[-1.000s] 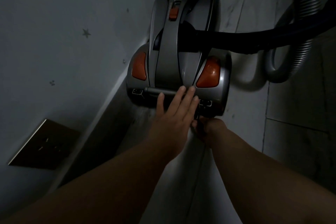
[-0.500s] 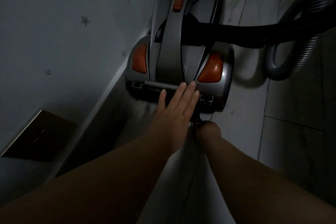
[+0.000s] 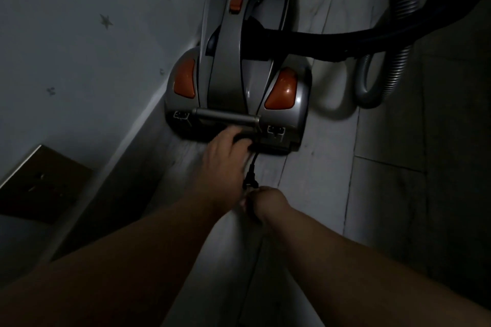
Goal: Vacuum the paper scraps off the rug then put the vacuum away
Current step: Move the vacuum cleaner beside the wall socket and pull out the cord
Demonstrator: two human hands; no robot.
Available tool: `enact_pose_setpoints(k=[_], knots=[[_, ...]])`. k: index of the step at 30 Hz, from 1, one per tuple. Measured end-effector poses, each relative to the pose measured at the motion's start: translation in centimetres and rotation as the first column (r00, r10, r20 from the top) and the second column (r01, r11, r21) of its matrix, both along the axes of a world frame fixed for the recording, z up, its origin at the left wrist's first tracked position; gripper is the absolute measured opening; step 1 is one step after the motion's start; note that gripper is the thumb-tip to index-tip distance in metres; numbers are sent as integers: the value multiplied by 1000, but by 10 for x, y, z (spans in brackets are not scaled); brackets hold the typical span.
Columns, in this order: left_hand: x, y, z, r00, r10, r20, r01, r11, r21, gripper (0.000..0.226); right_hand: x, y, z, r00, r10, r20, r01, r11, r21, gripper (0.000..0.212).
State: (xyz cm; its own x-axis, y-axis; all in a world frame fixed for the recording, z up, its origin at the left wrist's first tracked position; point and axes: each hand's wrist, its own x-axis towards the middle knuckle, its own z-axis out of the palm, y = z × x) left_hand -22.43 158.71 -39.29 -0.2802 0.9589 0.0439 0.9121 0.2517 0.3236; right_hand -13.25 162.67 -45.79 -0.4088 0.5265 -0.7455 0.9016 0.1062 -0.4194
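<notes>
A grey canister vacuum [image 3: 233, 71] with orange side panels stands on the tiled floor close to the wall. Its black power cord [image 3: 252, 164] comes out of the rear and ends in a plug. My left hand [image 3: 225, 159] lies against the vacuum's rear, below the grey bar, with its fingertips tucked under and hidden. My right hand [image 3: 265, 202] grips the plug end of the cord a short way behind the vacuum. The black wand and ribbed grey hose [image 3: 398, 8] curve off to the right.
A pale wall [image 3: 79, 34] with small star marks runs along the left, with a skirting board at its foot. A dark wall plate [image 3: 37, 186] with sockets sits low on it. Light floor tiles [image 3: 332, 167] stretch to the right into shadow.
My left hand has slid down from the rear bar to the vacuum's lower rear edge. My right hand has drawn back with the plug, and more cord shows.
</notes>
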Motion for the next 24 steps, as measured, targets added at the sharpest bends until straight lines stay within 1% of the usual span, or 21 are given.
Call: enact_pose_setpoints(k=[1, 2, 3, 4, 5, 6, 7, 8, 9, 10, 11, 12, 13, 15, 17, 18, 19, 20, 22, 24], knots=[[4, -4, -4, 985, 123, 118, -122, 992, -19, 49, 2, 3, 4, 996, 83, -44, -83, 996, 11, 39], [7, -5, -8, 938, 247, 243, -229, 968, -99, 40, 3, 4, 6, 995, 92, -41, -91, 995, 26, 39], [10, -4, -13, 869, 338, 362, -282, 938, -201, 34, 3, 5, 5, 989, 147, 19, -147, 989, 10, 42], [12, 1, -17, 763, 415, 496, -296, 906, -302, 34, 3, 6, 5, 987, 148, 57, -148, 989, -12, 48], [14, 7, -20, 631, 466, 620, -279, 882, -379, 36, 4, 8, 10, 983, 161, 84, -163, 987, 7, 50], [17, 13, -20, 497, 502, 707, -259, 864, -432, 38, 6, 11, 8, 993, 103, 55, -103, 995, -5, 50], [21, 18, -22, 412, 527, 743, -234, 850, -472, 37, 8, 10, 9, 996, 87, 32, -87, 996, -17, 47], [24, 23, -23, 360, 551, 753, -221, 834, -505, 35, 11, 9, 11, 999, 46, -15, -46, 999, -12, 43], [25, 26, -24, 327, 570, 754, -233, 822, -520, 31, 14, 7, 13, 996, -53, -66, 51, 998, -25, 37], [25, 29, -22, 300, 584, 754, -252, 811, -528, 29, 20, 4, 11, 973, -162, -163, 157, 987, -41, 30], [23, 32, -20, 302, 588, 750, -268, 807, -526, 27, 27, 4, 14, 945, -214, -248, 220, 976, -5, 30], [20, 32, -16, 315, 590, 743, -275, 806, -523, 28, 33, 7, 18, 949, -155, -273, 188, 977, 102, 32], [15, 32, -13, 335, 583, 740, -280, 812, -513, 29, 38, 12, 21, 963, -68, -261, 127, 968, 216, 31], [6, 28, -10, 341, 579, 740, -274, 815, -512, 34, 46, 26, 22, 956, 80, -283, 41, 917, 397, 28], [2, 22, -6, 333, 596, 731, -247, 803, -542, 33, 48, 37, 26, 913, 241, -329, -28, 841, 541, 45], [-1, 18, -6, 332, 611, 719, -233, 791, -565, 32, 47, 40, 29, 892, 330, -310, -89, 799, 594, 53], [-4, 15, -5, 322, 626, 710, -220, 779, -587, 31, 45, 41, 29, 857, 452, -249, -190, 725, 662, 58], [-7, 11, -4, 310, 637, 705, -206, 769, -604, 29, 45, 41, 30, 834, 529, -160, -284, 658, 698, 63], [-14, 1, -2, 288, 647, 706, -158, 760, -631, 28, 45, 43, 32, 797, 604, -15, -413, 563, 715, 68], [-23, -8, -2, 317, 636, 703, -106, 761, -640, 32, 45, 47, 32, 795, 605, 38, -438, 530, 727, 70]])
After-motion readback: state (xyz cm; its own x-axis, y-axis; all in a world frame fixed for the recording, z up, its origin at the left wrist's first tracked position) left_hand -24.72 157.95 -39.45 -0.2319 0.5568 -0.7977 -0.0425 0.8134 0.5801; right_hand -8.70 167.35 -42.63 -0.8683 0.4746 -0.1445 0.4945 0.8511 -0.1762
